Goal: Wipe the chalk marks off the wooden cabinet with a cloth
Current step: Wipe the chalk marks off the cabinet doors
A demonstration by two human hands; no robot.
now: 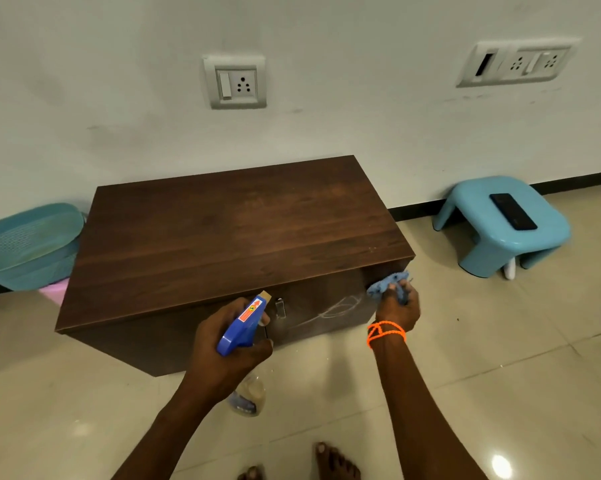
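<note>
A low dark wooden cabinet stands on the floor against the wall. White chalk marks loop across the right part of its front face, beside a metal latch. My right hand presses a bunched blue cloth against the front face near the upper right corner, just right of the marks. My left hand grips a spray bottle with a blue trigger head, nozzle facing the cabinet front; its clear body hangs below my wrist.
A light blue plastic stool with a black phone on it stands to the right. A teal basket sits at the cabinet's left. Wall sockets are above. My bare feet are on the tiled floor.
</note>
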